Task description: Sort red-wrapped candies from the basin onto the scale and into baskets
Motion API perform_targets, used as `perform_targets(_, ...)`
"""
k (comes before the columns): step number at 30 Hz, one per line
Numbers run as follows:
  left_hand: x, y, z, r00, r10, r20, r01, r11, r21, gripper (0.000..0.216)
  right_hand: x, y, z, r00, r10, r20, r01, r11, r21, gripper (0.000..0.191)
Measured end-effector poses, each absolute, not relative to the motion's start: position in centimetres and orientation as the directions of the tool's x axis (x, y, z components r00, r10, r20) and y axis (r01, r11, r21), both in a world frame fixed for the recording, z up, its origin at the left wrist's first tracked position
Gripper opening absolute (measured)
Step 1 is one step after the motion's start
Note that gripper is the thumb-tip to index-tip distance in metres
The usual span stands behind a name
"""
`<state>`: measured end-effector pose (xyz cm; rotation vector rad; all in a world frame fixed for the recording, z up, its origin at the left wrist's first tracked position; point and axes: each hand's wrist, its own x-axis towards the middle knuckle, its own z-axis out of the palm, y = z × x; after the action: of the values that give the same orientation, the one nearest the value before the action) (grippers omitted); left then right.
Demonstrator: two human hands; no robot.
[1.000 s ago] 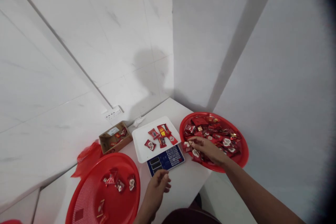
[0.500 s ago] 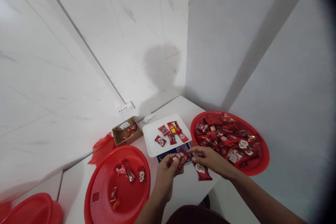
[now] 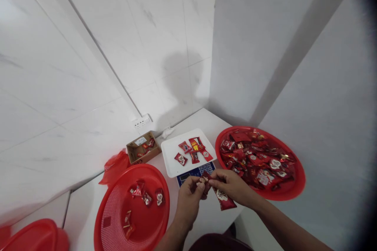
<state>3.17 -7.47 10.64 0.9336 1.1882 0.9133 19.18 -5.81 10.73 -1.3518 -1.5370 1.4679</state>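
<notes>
A dark red candy packet (image 3: 205, 180) with pale lettering is held between my two hands, in front of the scale. My left hand (image 3: 187, 200) is closed on its left side, thumb on top. The fingers of my right hand (image 3: 231, 186) pinch its right edge. A second red candy packet (image 3: 224, 200) with a white patch hangs below my right hand, partly covered by the fingers. Just beyond my hands is the white scale tray (image 3: 172, 166), with several red packets lying on it. Its blue keypad panel (image 3: 193, 172) is partly hidden by my hands.
A red basin (image 3: 300, 180) heaped with red packets stands to the right. On the left, a red perforated basket (image 3: 113, 208) holds several packets. Behind it are a small cardboard box (image 3: 144, 158) and a red plastic bag (image 3: 116, 166). White walls meet behind the table.
My hands have come closer together and slightly lower, both now gripping the same packet. The second packet has swung a little down and left. The view has shifted slightly.
</notes>
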Motion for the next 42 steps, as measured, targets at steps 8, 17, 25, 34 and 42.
perform_targets(8, 2.8, -7.1, 9.8, 0.162, 0.931, -0.327, -0.068, 0.341, 0.938, 0.033, 18.6, -5.7, 11.2, -0.297, 0.932, -0.209, 0.282, -0.123, -0.951, 0.022)
perform_targets(17, 2.4, -7.6, 9.0, 0.208, 0.933, -0.292, 0.102, 0.276, 0.956, 0.037, 19.0, -5.8, 10.4, -0.251, 0.935, -0.251, 0.204, -0.202, -0.958, 0.030)
perform_targets(25, 2.0, -8.2, 9.6, 0.298, 0.918, -0.262, 0.150, 0.226, 0.963, 0.035, 19.1, -6.2, 9.1, -0.280, 0.909, -0.307, 0.126, -0.282, -0.951, 0.041)
perform_targets(34, 2.2, -7.8, 8.3, 0.301, 0.902, -0.311, 0.162, 0.273, 0.948, 0.037, 19.8, -6.3, 8.3, -0.228, 0.919, -0.323, 0.121, -0.302, -0.946, 0.036)
perform_targets(42, 0.0, -8.7, 4.8, 0.291, 0.837, -0.464, 0.122, 0.448, 0.886, 0.039, 28.5, -3.8, 3.7, 0.260, 0.930, -0.259, 0.307, -0.334, -0.891, 0.032)
